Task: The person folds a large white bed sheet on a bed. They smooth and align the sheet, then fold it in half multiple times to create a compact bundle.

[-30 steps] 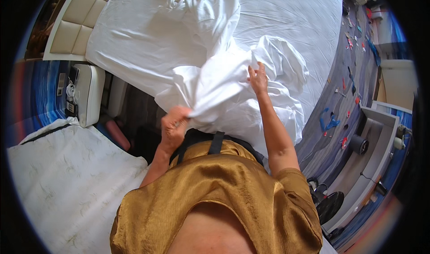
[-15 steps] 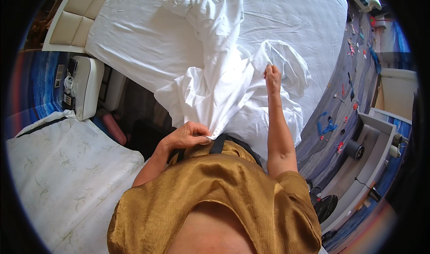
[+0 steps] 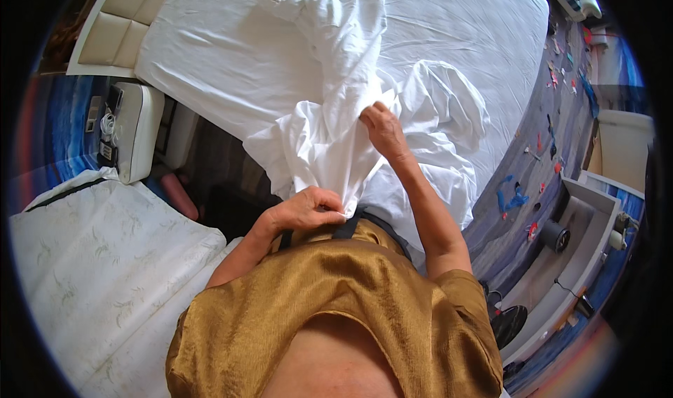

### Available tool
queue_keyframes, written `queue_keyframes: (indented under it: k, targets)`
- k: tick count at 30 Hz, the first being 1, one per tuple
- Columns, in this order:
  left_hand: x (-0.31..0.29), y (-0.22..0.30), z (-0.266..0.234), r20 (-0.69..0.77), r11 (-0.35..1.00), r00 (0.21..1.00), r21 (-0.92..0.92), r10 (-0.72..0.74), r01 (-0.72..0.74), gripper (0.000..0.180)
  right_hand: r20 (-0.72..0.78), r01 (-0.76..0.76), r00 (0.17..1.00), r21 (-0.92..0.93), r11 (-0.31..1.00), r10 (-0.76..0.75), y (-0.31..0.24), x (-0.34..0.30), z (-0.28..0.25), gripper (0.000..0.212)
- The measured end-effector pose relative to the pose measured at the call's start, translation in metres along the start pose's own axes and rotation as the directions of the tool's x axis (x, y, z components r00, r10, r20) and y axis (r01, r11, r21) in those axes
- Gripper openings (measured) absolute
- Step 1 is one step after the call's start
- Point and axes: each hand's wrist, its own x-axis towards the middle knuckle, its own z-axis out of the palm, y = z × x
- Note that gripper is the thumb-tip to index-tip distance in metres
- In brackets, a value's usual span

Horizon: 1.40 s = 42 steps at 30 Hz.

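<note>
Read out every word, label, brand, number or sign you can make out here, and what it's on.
No text can be read.
The white cloth and brown top show no lettering.
Any markings on the dark box at left or the dark cylinder at right are too small to read.

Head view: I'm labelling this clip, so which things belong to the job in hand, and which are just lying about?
Job in hand:
- white cloth
- left hand, pinching its edge
- right hand, at the cloth
- bed beneath

Apparently lying about:
- blue scrap
- white cable
</note>
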Motion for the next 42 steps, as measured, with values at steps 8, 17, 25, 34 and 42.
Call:
queue_keyframes:
  k: [8,17,25,34,42]
  targets:
    - [0.037,0.013,-0.067,-0.737,0.832,0.646,-0.22,0.202,-0.51,0.038,-0.213,0.415,0.909,0.415,0.809,-0.358,-0.154,0.032,-0.06,0.014]
    - [0.079,-0.021,-0.065,0.043,0.673,0.976,-0.717,-0.215,0.18,0.044,0.056,0.264,0.921,0.637,0.724,-0.385,-0.176,-0.018,-0.052,0.009]
    - [0.09,-0.085,-0.012,0.11,0.663,0.993,-0.747,0.045,0.053,0.053,0.271,-0.234,0.949,0.263,0.936,0.161,-0.078,-0.05,-0.069,0.009]
    - [0.057,0.042,0.021,0.25,0.965,0.949,0.129,0.192,-0.229,0.041,0.081,-0.423,0.84,-0.521,0.741,0.536,0.028,-0.009,-0.034,0.073]
    - [0.048,0.018,0.022,0.079,0.961,0.986,0.224,0.146,-0.16,0.035,0.113,-0.614,0.725,-0.34,0.712,0.68,0.158,-0.093,-0.017,0.028]
